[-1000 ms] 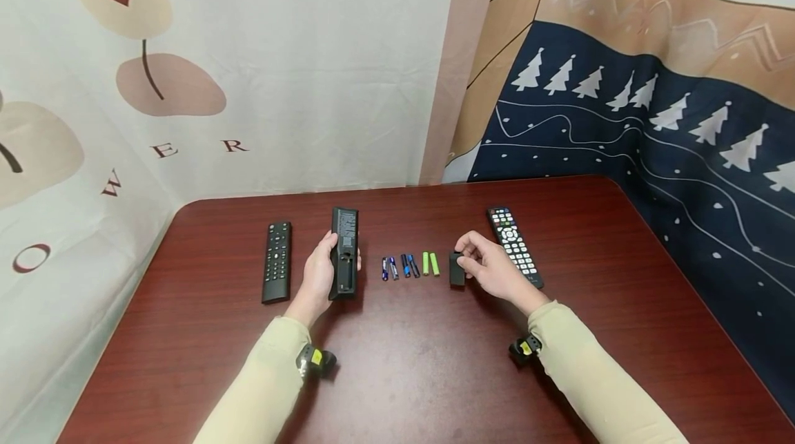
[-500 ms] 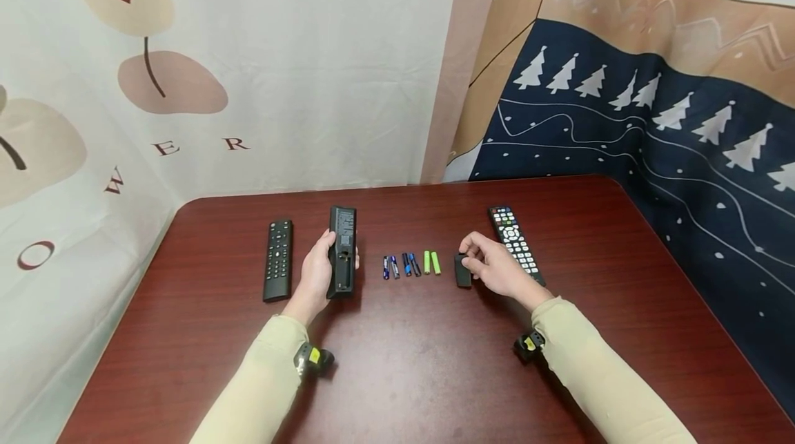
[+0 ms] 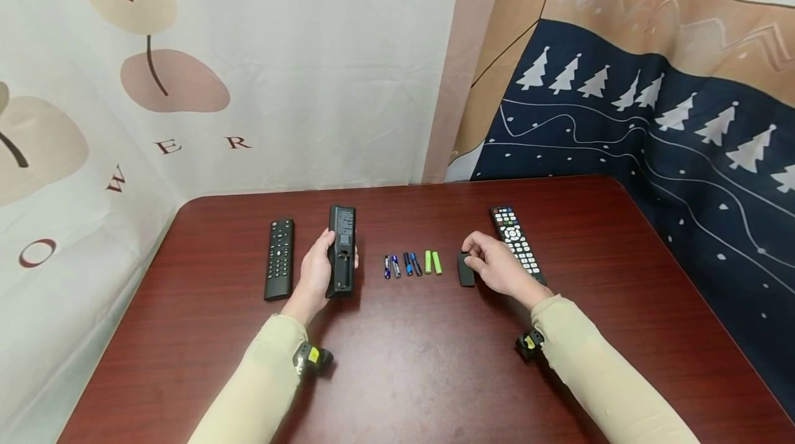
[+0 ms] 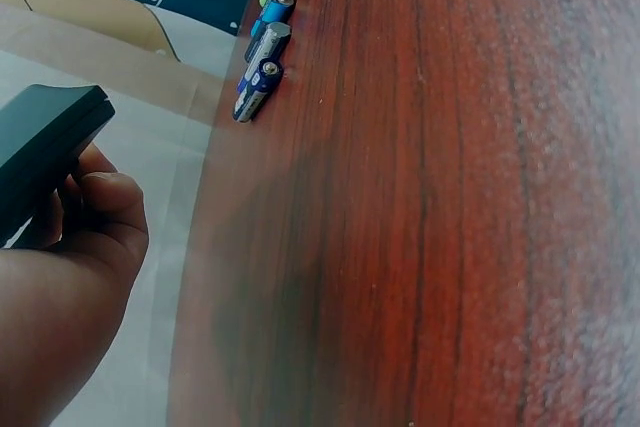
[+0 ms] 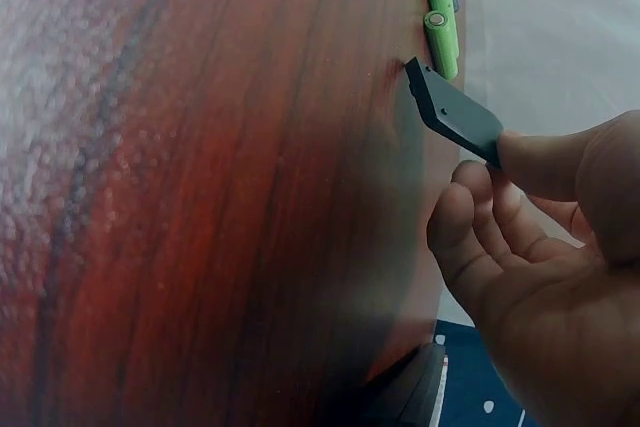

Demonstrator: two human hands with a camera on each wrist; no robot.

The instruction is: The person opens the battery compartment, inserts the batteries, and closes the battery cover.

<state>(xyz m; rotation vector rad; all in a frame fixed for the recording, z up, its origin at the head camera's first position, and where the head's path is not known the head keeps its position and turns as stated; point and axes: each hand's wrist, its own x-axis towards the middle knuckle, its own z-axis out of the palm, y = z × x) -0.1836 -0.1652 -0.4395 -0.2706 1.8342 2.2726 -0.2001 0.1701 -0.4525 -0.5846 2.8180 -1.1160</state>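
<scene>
My left hand (image 3: pixel 315 268) grips a black remote control (image 3: pixel 343 240), its back facing up and its battery compartment (image 3: pixel 343 270) uncovered. In the left wrist view the fingers curl under the remote (image 4: pixel 45 142). On the other side, my right hand (image 3: pixel 497 266) pinches a small black battery cover (image 3: pixel 466 273) between thumb and fingertips. The right wrist view shows this cover (image 5: pixel 455 112) tilted, its far end near the green batteries (image 5: pixel 440 42). Between the hands several batteries lie in a row: dark blue ones (image 3: pixel 391 266), black-and-blue ones (image 3: pixel 412 264) and two green ones (image 3: pixel 433 262).
A second black remote (image 3: pixel 279 259) lies face up to the left of my left hand. A third remote with white buttons (image 3: pixel 517 244) lies partly behind my right hand. All are on a reddish-brown wooden table (image 3: pixel 397 361), with printed curtains (image 3: pixel 335 71) along its far edge.
My right hand has moved slightly to the right with the battery cover, away from the green batteries. My left hand keeps the remote in nearly the same place.
</scene>
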